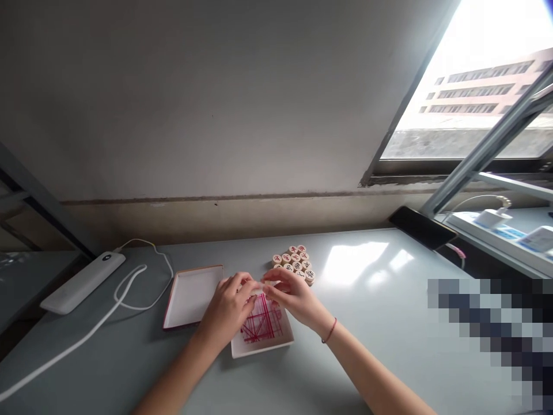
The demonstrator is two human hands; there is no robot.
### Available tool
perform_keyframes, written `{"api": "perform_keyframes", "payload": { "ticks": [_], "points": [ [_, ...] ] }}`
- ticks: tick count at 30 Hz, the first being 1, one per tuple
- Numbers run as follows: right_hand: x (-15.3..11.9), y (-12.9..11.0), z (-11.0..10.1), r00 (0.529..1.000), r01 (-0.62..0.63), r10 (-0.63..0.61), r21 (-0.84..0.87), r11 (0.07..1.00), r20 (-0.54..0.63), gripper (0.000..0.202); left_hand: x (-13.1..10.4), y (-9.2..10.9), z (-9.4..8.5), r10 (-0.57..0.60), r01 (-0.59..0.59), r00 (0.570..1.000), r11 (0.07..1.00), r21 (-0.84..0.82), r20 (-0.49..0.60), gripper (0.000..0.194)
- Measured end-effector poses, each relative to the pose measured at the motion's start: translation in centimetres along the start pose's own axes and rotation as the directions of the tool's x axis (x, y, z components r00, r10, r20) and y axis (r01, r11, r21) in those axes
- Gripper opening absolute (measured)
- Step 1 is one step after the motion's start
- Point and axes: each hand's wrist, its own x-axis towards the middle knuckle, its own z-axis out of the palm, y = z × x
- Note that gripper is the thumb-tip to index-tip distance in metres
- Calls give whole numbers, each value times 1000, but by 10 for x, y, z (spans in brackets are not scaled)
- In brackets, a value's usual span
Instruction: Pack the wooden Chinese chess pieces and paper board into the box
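Both hands meet above a white box (261, 350), in which a clear sheet with pink-red lines (261, 323) lies or is held. My left hand (233, 300) has its fingers bent together at the sheet's upper edge. From the right, my right hand (289, 291) pinches at the same edge, its fingertips nearly touching the left ones. Something pale and translucent shows between the fingertips. Round wooden Chinese chess pieces (296, 265) with red and dark characters stand grouped just behind my right hand. Left of the box lies a shallow white lid (194, 294) with a dark red rim.
A white power bank (84, 282) and a looping white cable (99, 323) lie on the left of the grey table (367, 340). A dark phone (423, 226) leans at the back right, beside a metal frame and a power strip (510, 236).
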Motion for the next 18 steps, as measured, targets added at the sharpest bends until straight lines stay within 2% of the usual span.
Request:
{"api": "perform_keyframes", "payload": {
  "ticks": [8, 18],
  "points": [
    [-1, 2, 3, 1000, 27, -27, -57, 998, 9, 24, -1, -2, 7, -33, 29, 996, 998, 47, 82, 11],
    [-1, -1, 6, 999, 38, -36, -113, 993, 19, 17, -1, -4, 8, -76, 71, 990, 996, 50, 120, 10]
  ]
}}
